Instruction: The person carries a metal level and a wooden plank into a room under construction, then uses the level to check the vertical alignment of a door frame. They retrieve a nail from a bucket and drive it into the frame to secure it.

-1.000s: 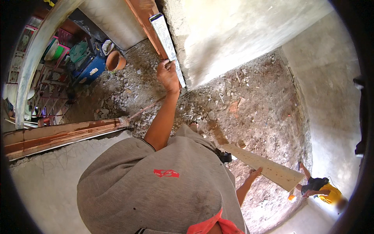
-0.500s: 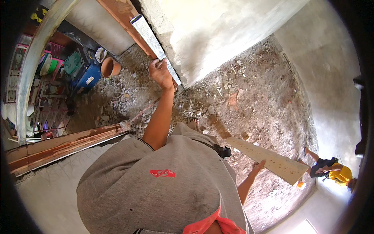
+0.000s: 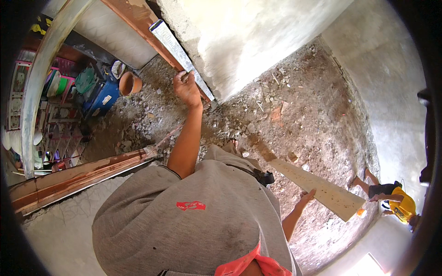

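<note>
My left hand (image 3: 187, 89) is closed on a long, flat-sided metal bar (image 3: 174, 44), its fingers curled at the bar's edge near the lower end. The bar slants along the corner of a plastered wall (image 3: 258, 34), beside a reddish-brown wooden door frame (image 3: 138, 25). Low at my right side, my right hand (image 3: 305, 201) grips the edge of a long, pale, speckled board (image 3: 317, 186). That board tilts away from my waist towards the right. Part of the right hand's grip is hidden beneath the board.
Rubble covers the dirt floor (image 3: 313, 124). An orange-brown bucket (image 3: 130, 84) and a blue container (image 3: 103, 94) stand at the left, near a metal gate (image 3: 60, 115). Another wooden frame piece (image 3: 83, 177) crosses the lower left. A person in a yellow shirt (image 3: 404, 207) is at far right.
The view has shifted slightly. Both my hands keep their grips on the bar and the board. At the right, the person in yellow has changed the position of legs and arms.
</note>
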A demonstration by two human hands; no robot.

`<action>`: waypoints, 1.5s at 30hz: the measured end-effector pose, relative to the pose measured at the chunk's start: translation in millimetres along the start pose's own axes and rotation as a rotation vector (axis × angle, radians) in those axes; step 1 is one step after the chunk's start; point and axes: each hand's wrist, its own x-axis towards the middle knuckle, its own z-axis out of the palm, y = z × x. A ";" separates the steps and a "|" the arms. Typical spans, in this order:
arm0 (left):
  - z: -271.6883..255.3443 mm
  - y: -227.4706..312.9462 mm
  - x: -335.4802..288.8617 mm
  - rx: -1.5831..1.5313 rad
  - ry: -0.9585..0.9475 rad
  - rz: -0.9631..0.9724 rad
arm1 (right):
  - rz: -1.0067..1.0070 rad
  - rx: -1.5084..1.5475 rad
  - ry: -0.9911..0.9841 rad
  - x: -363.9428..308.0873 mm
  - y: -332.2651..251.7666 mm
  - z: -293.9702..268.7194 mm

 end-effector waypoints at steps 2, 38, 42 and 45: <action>1.8 1.7 -0.7 -0.025 0.013 -0.081 | 0.001 -0.010 0.031 0.6 -0.8 2.6; 11.7 55.0 16.3 0.043 0.200 0.022 | -0.254 -0.068 -0.219 30.5 -38.4 84.3; 12.1 61.0 18.2 0.046 0.241 -0.028 | -0.284 -0.071 -0.237 37.6 -44.4 83.5; 9.7 63.2 19.1 0.024 0.210 -0.025 | -0.282 -0.074 -0.231 37.8 -41.0 76.9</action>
